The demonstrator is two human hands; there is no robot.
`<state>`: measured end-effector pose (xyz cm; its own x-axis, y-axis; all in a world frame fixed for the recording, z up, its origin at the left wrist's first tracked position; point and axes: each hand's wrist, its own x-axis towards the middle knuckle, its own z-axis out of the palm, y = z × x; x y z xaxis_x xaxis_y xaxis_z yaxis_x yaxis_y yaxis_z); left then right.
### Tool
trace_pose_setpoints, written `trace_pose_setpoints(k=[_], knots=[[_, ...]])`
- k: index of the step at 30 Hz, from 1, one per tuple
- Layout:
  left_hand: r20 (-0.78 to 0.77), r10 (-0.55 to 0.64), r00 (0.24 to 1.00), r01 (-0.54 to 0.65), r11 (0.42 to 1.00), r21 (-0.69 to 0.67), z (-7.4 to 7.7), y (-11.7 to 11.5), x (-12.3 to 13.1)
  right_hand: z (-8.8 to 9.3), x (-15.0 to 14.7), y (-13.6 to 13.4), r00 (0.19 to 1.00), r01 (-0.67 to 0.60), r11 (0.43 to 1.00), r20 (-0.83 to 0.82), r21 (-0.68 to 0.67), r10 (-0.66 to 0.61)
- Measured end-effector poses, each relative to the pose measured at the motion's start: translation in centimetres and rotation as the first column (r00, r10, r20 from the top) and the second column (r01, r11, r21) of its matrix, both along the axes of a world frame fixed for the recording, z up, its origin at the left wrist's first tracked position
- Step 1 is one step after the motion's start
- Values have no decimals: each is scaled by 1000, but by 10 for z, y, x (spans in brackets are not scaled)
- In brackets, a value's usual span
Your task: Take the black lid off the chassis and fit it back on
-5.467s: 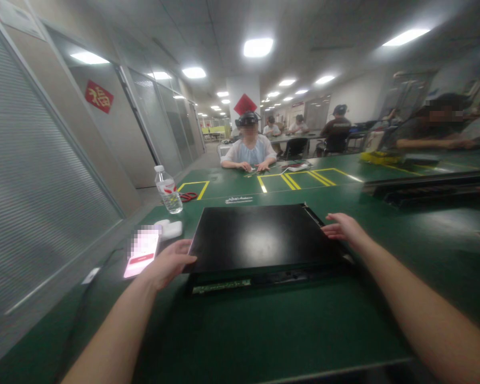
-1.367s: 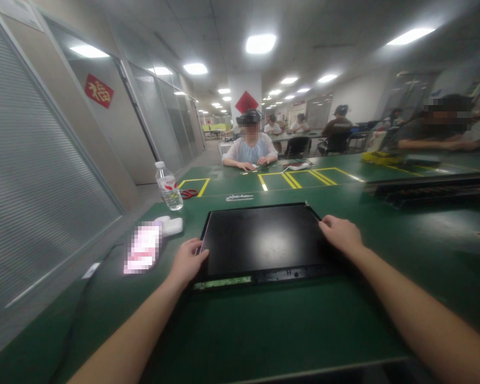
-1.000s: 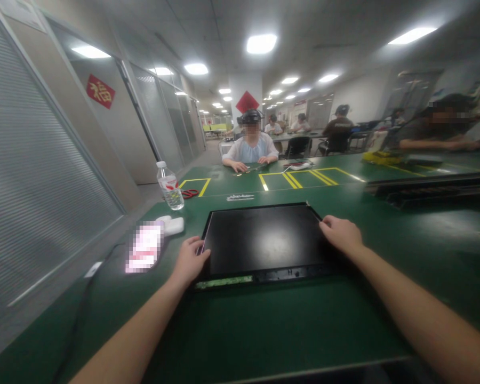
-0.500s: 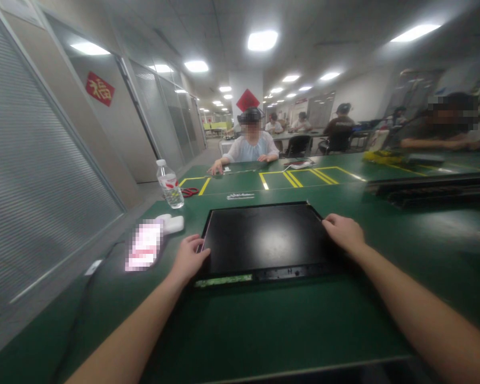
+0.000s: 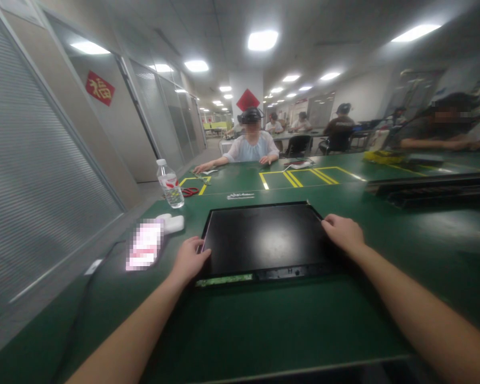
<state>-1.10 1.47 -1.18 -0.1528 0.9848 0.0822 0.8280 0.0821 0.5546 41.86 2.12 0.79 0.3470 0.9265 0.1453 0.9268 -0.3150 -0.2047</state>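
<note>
While a capped bottle [image 5: 169, 184] stands at ten o'clock, the black panel [image 5: 260, 234] lies in a dark frame [image 5: 296, 272] on the counter [image 5: 280, 325], left fingers [image 5: 192, 245] gripping its nine-o'clock edge, right fingers [image 5: 333, 221] its three-o'clock edge.

bench [image 5: 288, 325], green top, yellow tape lines [image 5: 263, 180] on far half. on it: 1 black panel [image 5: 260, 237], flat, in a dark frame [image 5: 296, 272]; left of it, 1 lit phone [image 5: 145, 245], white rounded items [image 5: 174, 224], 1 upright clear bottle [image 5: 170, 185], red-handled scissors [image 5: 190, 192] just beside; beyond, thin white pieces [image 5: 240, 196]; right, long dark parts [image 5: 428, 188], blurred.
</note>
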Motion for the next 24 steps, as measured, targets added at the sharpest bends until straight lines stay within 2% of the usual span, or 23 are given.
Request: trace_pose_setpoints(k=[7, 12, 17, 20, 24], knots=[[-196, -53, 979, 56, 998, 11, -1, 0, 6, -1, -1, -1, 1000, -8, 1000, 2, 14, 8], [-278, -91, 956, 92, 996, -9, 5, 2, 6, -1, 0, 0, 1000, 11, 1000, -26, 19, -10], [-300, -125, 946, 100, 990, -99, 19, 10, -2, 0, 5, 4, 995, 33, 999, -91, 17, -31], [-278, -90, 956, 57, 990, -126, 26, 13, -5, -1, 9, 6, 994, 25, 999, -106, 26, -22], [-265, -28, 964, 3, 995, -95, 28, 12, -2, -1, 10, 6, 992, 22, 999, -121, 33, -17]])
